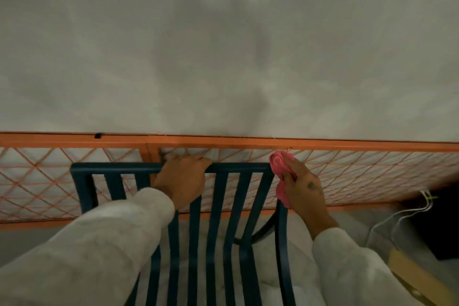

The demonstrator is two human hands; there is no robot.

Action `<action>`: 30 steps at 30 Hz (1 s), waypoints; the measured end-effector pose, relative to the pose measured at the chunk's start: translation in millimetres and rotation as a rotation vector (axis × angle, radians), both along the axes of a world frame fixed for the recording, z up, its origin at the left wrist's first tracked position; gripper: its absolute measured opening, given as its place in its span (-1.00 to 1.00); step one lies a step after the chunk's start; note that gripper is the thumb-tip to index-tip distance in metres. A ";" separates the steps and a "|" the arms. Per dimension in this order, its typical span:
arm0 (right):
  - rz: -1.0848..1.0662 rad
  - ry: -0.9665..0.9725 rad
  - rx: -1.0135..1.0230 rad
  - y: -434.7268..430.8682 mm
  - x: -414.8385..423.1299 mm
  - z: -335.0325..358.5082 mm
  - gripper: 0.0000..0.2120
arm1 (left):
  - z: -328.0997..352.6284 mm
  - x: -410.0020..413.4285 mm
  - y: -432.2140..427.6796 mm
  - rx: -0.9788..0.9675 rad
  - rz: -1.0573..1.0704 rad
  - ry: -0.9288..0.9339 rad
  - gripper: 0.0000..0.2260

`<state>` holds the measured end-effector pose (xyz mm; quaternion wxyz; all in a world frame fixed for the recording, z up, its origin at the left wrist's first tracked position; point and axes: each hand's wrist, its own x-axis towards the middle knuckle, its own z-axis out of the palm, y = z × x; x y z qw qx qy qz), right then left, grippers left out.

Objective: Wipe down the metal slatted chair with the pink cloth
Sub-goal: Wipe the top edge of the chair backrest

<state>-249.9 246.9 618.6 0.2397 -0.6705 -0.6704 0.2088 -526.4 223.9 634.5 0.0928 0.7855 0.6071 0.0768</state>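
Chair (221,206) against orange mesh fence (347,171); R hand (301,186) w/ cloth (280,164).

dim, flat light | soft blur throughout | wide-angle bowing at edges | faint shadows

Chair (221,218): dark blue-green painted metal, flat slats, smooth, low sheen. Cloth (282,164): pink, soft, bunched fabric, matt. Fence (248,143): orange painted metal frame with thin diamond wire mesh. Sleeves (111,236): pale, matt, slightly fuzzy fabric. Floor (223,45): grey, matt, mottled, concrete-like.
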 end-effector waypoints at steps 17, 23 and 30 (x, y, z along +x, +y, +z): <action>-0.326 0.699 -0.490 -78.3 61.9 -117.3 -0.83 | -20.1 170.9 31.4 0.081 -0.012 0.063 -0.53; -0.362 0.572 -0.616 -113.2 74.8 -152.3 -0.77 | -33.5 174.8 23.6 0.099 0.016 0.032 -0.49; -0.264 0.606 -0.197 -9.3 49.7 -81.9 -0.85 | -32.4 172.6 29.8 0.070 0.015 0.010 -0.44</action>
